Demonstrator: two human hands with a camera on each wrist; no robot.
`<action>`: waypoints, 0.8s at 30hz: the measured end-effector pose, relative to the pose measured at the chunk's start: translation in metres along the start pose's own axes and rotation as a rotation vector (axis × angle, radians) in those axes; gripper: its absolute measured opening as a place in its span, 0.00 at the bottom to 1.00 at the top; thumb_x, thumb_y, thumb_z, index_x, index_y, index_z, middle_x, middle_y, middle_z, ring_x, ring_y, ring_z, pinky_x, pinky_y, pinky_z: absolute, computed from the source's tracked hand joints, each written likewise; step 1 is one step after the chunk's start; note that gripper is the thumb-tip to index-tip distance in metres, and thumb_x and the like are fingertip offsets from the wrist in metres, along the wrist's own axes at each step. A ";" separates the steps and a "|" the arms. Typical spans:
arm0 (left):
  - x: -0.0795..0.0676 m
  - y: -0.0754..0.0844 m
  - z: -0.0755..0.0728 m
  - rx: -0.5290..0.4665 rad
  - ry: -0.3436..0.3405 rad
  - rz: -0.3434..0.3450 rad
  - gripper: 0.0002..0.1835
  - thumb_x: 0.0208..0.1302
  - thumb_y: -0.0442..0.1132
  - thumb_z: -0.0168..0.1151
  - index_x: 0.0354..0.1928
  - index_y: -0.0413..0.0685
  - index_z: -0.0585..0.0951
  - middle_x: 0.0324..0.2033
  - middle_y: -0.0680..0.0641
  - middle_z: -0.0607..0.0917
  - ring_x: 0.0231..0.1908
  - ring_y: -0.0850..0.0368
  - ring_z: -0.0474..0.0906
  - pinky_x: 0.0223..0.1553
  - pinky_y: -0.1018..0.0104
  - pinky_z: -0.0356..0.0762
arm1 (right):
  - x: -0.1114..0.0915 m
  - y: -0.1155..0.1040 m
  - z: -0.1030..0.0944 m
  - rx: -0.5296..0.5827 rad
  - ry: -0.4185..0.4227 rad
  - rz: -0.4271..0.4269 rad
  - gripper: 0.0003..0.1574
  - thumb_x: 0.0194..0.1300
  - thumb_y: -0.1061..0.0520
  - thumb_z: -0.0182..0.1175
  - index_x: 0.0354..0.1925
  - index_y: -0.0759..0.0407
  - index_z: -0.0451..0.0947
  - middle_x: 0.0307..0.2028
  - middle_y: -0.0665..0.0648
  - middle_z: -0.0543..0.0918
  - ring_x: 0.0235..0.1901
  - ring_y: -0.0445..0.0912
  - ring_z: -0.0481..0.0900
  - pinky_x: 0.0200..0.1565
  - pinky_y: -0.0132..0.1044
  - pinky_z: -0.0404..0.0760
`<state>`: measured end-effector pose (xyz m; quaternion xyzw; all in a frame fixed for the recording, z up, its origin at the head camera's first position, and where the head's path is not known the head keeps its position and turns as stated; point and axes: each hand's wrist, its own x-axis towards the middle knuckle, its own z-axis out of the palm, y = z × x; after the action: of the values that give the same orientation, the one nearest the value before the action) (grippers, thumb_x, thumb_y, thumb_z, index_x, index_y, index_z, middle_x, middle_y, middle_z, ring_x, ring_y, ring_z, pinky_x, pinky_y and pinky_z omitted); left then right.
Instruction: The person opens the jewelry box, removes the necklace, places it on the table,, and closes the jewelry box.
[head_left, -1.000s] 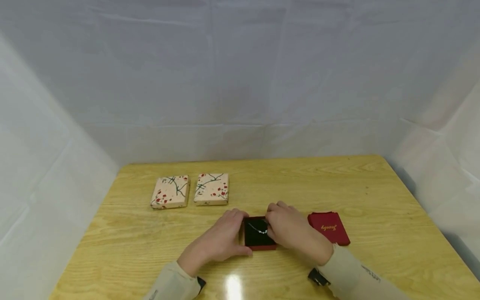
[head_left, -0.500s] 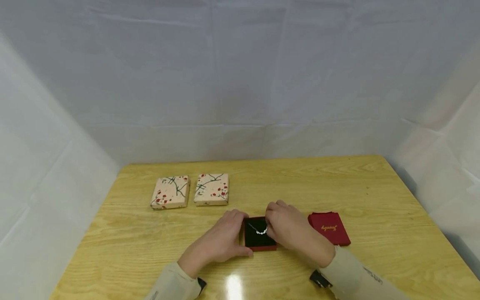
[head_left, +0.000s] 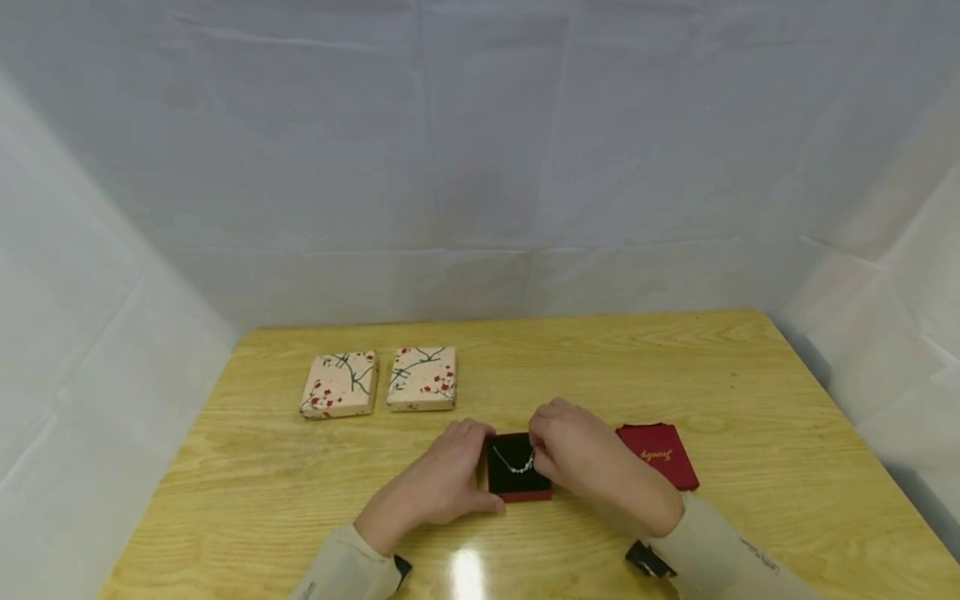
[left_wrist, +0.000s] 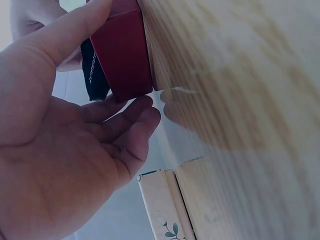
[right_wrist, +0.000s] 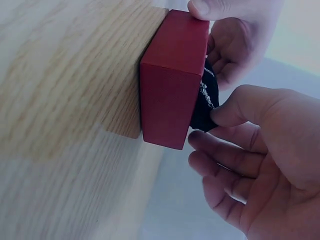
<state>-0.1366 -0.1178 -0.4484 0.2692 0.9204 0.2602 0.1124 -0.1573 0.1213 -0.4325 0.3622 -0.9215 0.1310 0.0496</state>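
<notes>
A small red jewelry box stands on the table in front of the person. My left hand grips it from the left, thumb at the near edge and fingers at the far side. A black pad sticks up out of the box, bearing a silver chain with beads. At the pad's right edge, my right hand pinches it between thumb and index finger; in the right wrist view the thumb presses beside the chain. The right hand hides that end of the chain in the head view.
To the right lies a dark red piece lettered "Jewelry", partly behind the right wrist. Two flat flower-patterned boxes, one on the left and another beside it, sit farther back on the wooden table. White sheeting surrounds the table.
The silver chain has shifted on the pad and its beaded part sits a little differently. My right forearm has swung slightly to the right while its fingers stay at the pad. The left hand stays put.
</notes>
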 end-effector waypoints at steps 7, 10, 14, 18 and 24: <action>0.000 -0.001 0.000 -0.013 -0.002 -0.006 0.49 0.54 0.55 0.84 0.70 0.38 0.71 0.60 0.44 0.78 0.60 0.50 0.72 0.67 0.50 0.74 | -0.002 0.001 -0.008 0.231 -0.098 0.089 0.10 0.64 0.62 0.68 0.30 0.49 0.78 0.27 0.42 0.76 0.30 0.40 0.71 0.33 0.34 0.76; 0.000 -0.001 0.000 -0.018 -0.005 -0.005 0.48 0.55 0.55 0.84 0.71 0.38 0.70 0.61 0.44 0.78 0.60 0.50 0.72 0.67 0.50 0.74 | -0.003 0.004 -0.009 0.317 -0.118 0.109 0.09 0.66 0.62 0.68 0.33 0.49 0.79 0.29 0.42 0.77 0.29 0.39 0.72 0.34 0.34 0.78; 0.000 -0.001 0.000 -0.024 -0.009 -0.006 0.48 0.56 0.54 0.83 0.71 0.38 0.70 0.61 0.43 0.77 0.60 0.51 0.72 0.66 0.50 0.74 | -0.004 0.007 -0.007 0.407 -0.137 0.123 0.08 0.70 0.61 0.69 0.37 0.50 0.79 0.32 0.41 0.80 0.31 0.36 0.77 0.35 0.33 0.81; 0.001 -0.002 0.000 -0.018 -0.005 0.004 0.48 0.56 0.54 0.83 0.71 0.37 0.70 0.61 0.43 0.78 0.60 0.50 0.72 0.65 0.51 0.75 | -0.004 0.009 -0.007 0.478 -0.145 0.133 0.09 0.71 0.61 0.70 0.40 0.50 0.79 0.35 0.42 0.82 0.36 0.36 0.80 0.38 0.34 0.83; 0.000 -0.002 0.001 -0.017 0.010 0.025 0.46 0.55 0.51 0.85 0.68 0.36 0.72 0.58 0.44 0.79 0.57 0.51 0.73 0.64 0.51 0.76 | -0.005 0.011 -0.010 0.563 -0.132 0.140 0.08 0.72 0.63 0.68 0.41 0.51 0.78 0.38 0.44 0.83 0.41 0.40 0.83 0.40 0.36 0.83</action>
<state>-0.1375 -0.1188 -0.4502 0.2786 0.9152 0.2708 0.1067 -0.1612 0.1348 -0.4263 0.3050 -0.8729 0.3607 -0.1220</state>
